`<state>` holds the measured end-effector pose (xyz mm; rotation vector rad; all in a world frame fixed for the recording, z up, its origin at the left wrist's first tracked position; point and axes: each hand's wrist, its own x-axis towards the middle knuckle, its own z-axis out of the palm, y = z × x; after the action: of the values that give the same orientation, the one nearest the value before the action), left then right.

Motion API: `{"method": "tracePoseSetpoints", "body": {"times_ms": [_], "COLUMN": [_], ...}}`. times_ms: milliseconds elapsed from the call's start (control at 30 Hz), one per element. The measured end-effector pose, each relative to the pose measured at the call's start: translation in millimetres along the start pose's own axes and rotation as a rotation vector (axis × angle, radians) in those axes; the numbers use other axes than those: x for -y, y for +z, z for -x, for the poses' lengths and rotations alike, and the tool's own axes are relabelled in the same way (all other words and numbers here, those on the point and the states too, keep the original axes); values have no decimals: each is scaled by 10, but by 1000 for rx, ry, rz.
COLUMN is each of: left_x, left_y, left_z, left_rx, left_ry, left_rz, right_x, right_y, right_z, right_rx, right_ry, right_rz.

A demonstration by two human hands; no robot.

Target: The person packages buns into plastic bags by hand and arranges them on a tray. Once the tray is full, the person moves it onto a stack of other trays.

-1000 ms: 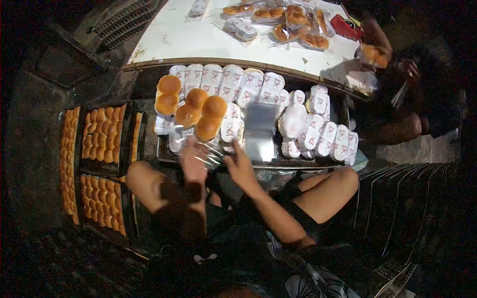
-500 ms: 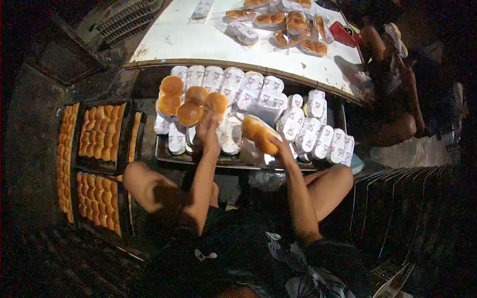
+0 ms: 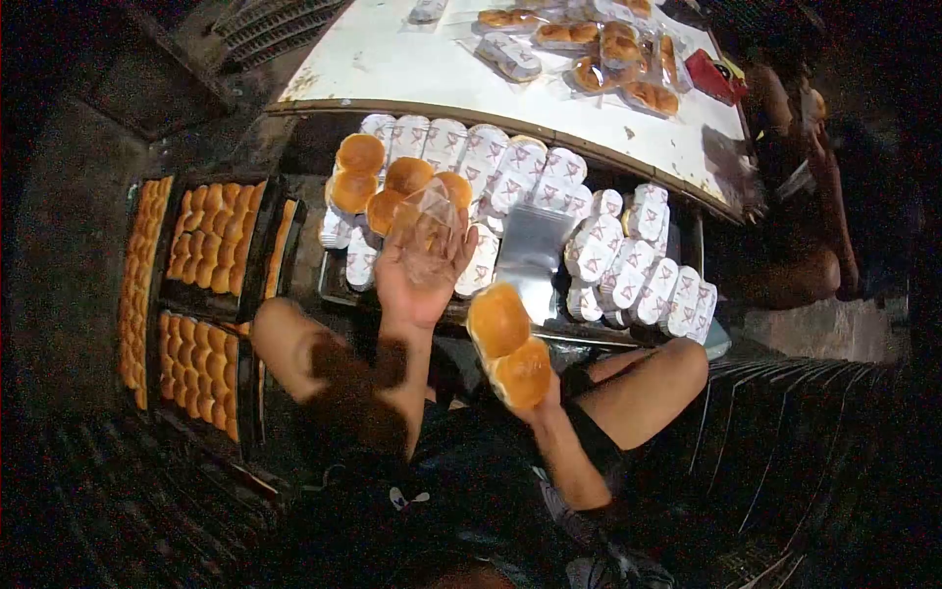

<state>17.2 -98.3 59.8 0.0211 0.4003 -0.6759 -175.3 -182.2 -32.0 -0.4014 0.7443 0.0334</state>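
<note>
My left hand (image 3: 417, 280) is palm up with its fingers spread, and a crinkled clear plastic bag (image 3: 432, 231) lies across it. My right hand (image 3: 543, 401) grips a pair of joined golden buns (image 3: 508, 344) from below, in front of the tray (image 3: 442, 316). Just beyond my left hand, loose golden buns (image 3: 360, 155) rest on top of packs in printed white wrappers (image 3: 483, 154). A stack of clear plastic bags (image 3: 534, 245) lies among the wrapped packs, beyond the held buns.
Bagged buns (image 3: 620, 44) and a red object (image 3: 714, 79) sit on the white table (image 3: 392, 64). Trays of buns (image 3: 211, 240) stand at left. Another person's arm (image 3: 829, 196) shows at right. Dark racks (image 3: 785, 422) are at lower right.
My right hand has drawn the buns nearer to me and turned their golden tops up. My left hand has turned palm up, with a clear bag now visible across it. The view has shifted slightly.
</note>
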Motion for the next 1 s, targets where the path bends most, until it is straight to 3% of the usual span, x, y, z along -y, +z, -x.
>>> {"method": "tracePoseSetpoints", "body": {"times_ms": [33, 100, 167, 233, 300, 367, 433, 467, 500, 567, 633, 700, 767, 800, 833, 900, 933, 967, 1000], "left_x": [19, 17, 43, 76, 93, 65, -47, -66, -70, 49, 249, 391, 375, 394, 426, 517, 528, 537, 510], "left_y": [24, 14, 26, 44, 59, 71, -15, -19, -24, -69, -89, -37, -110, -156, -207, -254, -250, -215, -113], "left_z": [23, 41, 83, 108, 131, 164, 134, 141, 140, 158, 195, 230, 224, 235, 234, 215, 221, 247, 296], "left_rx": [12, -10, 44, 41, 47, 120, 121, 118, 117, 203, 289, 280, 334, 356, 381, 309, 380, 447, 476], "left_ry": [19, 23, 35, 50, 73, 137, 159, 212, 262, 302, 315, 489, 463, 449, 434, 500, 494, 488, 361], "left_rz": [-25, -30, -126, -159, -190, -291, -301, -307, -314, -353, -394, -709, -686, -775, -862, -924, -923, -922, -773], "right_x": [36, 144, 230, 371, 565, 675, 792, 845, 867, 833, 873, 866, 827, 841, 831, 792, 747, 649, 524], "right_y": [45, 181, 187, 266, 354, 392, 340, 559, 697, 852, 1016, 1007, 993, 1009, 988, 949, 964, 875, 762], "right_z": [55, 165, 20, -166, -423, -483, -453, -189, -90, 70, 112, 119, 214, 253, 223, 117, 94, 49, -18], "right_rx": [1, 531, 531, 463, 147, 171, 253, 325, 329, 231, 11, -40, 117, 63, 61, -145, -128, -131, -103], "right_ry": [8, -242, -269, -286, -269, -350, -634, -726, -727, -996, -1019, -1000, -722, -584, -578, -646, -649, -645, -817], "right_rz": [5, 112, 172, -59, 139, 228, 697, 738, 741, 1149, 1359, 1314, 1324, 1320, 1324, 1059, 987, 987, 1122]}}
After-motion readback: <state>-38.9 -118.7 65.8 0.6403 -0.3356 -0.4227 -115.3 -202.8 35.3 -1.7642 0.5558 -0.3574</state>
